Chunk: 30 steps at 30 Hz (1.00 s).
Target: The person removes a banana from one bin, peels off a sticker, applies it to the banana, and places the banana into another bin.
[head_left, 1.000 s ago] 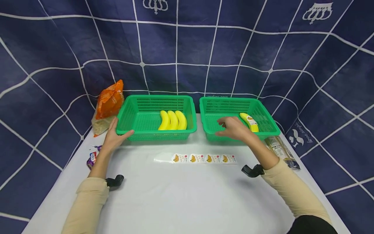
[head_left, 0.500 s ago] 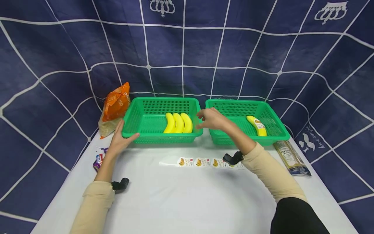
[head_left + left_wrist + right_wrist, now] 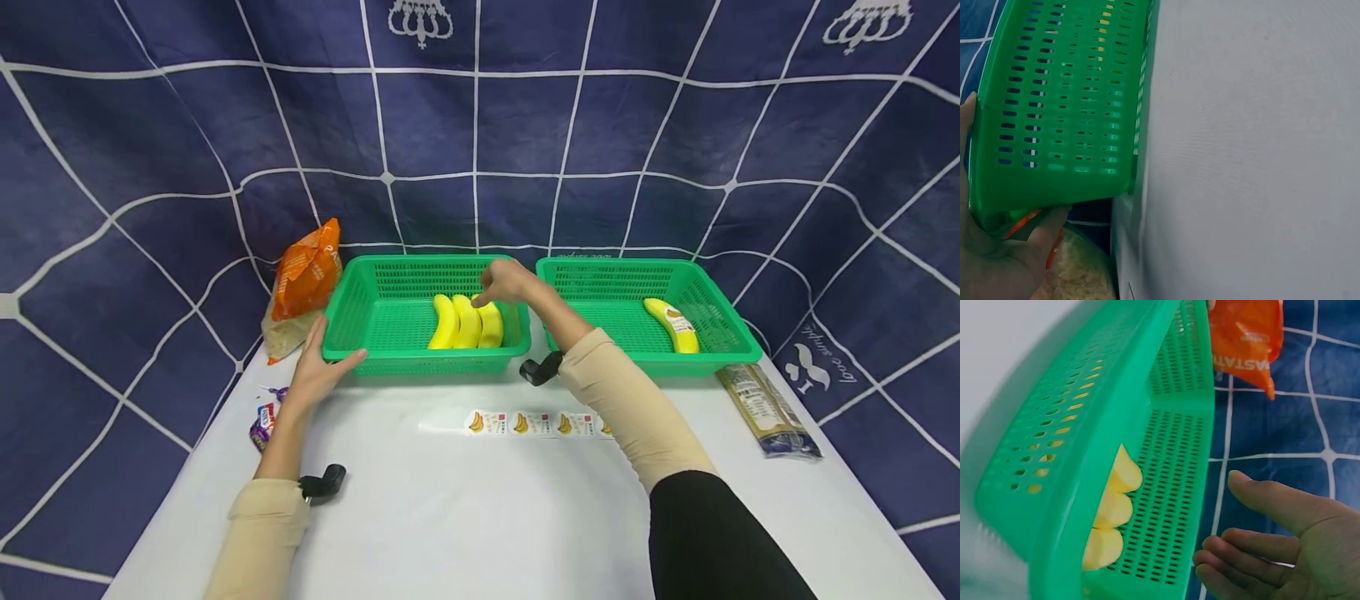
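Right hand point(image 3: 508, 282) moved from right basket point(image 3: 712, 337) across to left basket point(image 3: 360, 292), now over three bananas point(image 3: 467, 322), fingers loosely spread, holding nothing. Left hand point(image 3: 321, 373) gripping that basket's near-left corner. Labelled banana point(image 3: 670, 324) in right basket; sticker strip point(image 3: 536, 423) mid-table.

Left wrist: palm point(image 3: 997, 262) clasping basket corner point(image 3: 1054, 181), table edge just beside.

Right wrist: open fingers point(image 3: 1272, 550) beside basket wall, banana tips point(image 3: 1110, 512) inside, orange bag point(image 3: 1244, 337) beyond.

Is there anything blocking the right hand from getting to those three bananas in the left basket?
Nothing visible. The right hand is already inside the left basket, open, its fingers just over the rightmost of the three bananas.
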Motion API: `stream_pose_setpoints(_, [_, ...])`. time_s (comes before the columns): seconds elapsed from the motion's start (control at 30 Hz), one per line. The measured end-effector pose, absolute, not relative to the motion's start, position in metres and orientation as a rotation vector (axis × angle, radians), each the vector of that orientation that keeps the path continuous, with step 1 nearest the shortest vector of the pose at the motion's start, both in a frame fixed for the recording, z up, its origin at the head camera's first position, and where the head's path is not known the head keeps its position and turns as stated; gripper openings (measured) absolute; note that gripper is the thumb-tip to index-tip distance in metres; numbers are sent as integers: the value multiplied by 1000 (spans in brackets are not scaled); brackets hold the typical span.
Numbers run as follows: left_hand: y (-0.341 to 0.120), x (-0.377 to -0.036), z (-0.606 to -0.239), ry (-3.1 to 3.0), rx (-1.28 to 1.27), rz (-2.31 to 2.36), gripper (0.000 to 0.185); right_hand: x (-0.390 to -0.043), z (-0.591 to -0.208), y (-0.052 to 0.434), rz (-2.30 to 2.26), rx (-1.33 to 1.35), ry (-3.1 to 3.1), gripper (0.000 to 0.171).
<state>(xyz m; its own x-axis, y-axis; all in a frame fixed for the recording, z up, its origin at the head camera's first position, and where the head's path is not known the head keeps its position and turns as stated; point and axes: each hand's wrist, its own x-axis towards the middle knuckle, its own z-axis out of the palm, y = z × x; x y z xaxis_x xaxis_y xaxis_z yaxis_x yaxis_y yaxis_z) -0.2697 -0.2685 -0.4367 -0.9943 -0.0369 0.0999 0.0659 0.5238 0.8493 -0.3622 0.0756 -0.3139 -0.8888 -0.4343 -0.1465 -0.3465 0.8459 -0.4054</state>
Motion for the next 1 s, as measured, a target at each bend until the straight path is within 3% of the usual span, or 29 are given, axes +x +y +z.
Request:
stream_pose_setpoints(0.47, [-271, -279, -426, -2647, -46, -1476, 109, -410, -310, 39, -414, -578, 2824, 53])
stream_pose_setpoints(1.0, [-271, -273, -441, -2649, 7, -1527, 112, -428, -352, 30, -475, -472, 2748, 56])
